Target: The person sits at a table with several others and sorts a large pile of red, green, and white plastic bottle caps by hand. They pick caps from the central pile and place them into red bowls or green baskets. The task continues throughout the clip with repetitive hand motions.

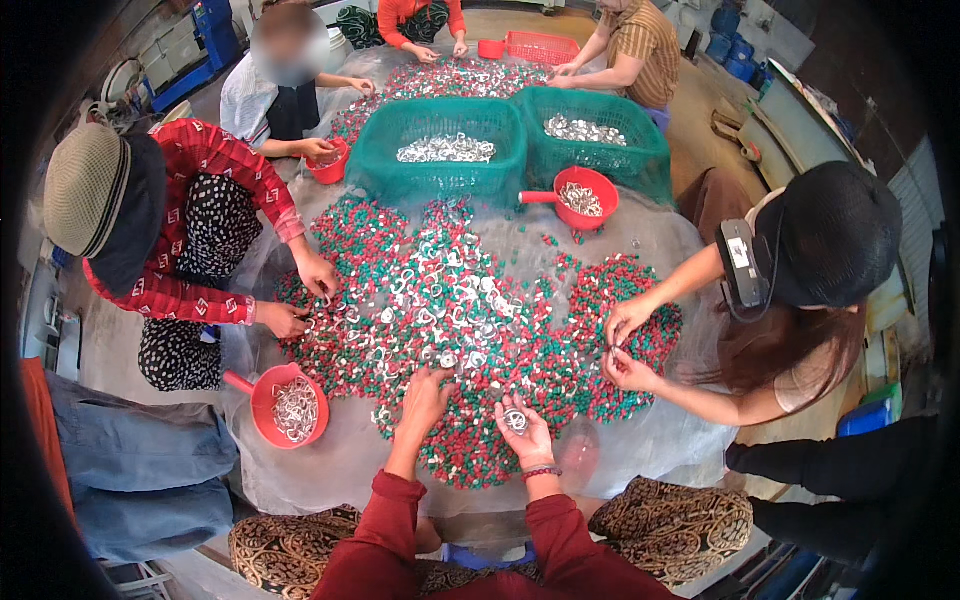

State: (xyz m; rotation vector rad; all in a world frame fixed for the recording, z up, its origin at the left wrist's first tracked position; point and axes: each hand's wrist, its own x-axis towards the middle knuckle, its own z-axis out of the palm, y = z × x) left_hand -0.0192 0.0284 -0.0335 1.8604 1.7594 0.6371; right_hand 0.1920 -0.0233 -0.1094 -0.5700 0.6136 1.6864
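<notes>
A broad pile of small red, green and white pieces (480, 441), mixed with silvery metal rings (470, 290), covers the sheeted work surface. My left hand (425, 402) reaches palm down onto the pile, its fingers bent together. Just beyond those fingertips is a shiny ring (447, 358); whether anything is pinched between them is hidden. Palm up over the near right part of the pile, my right hand (530, 440) is curled around a few shiny metal rings (515, 421). A dark red bead bracelet circles that wrist.
Red scoops with metal rings stand at left (290, 405) and back right (585, 198). Two green baskets (440, 180) (600, 155), lined with netting, hold more rings. Co-workers' hands pick at the pile left (300, 300) and right (630, 345). Others sit at the far end near a red basket (542, 47).
</notes>
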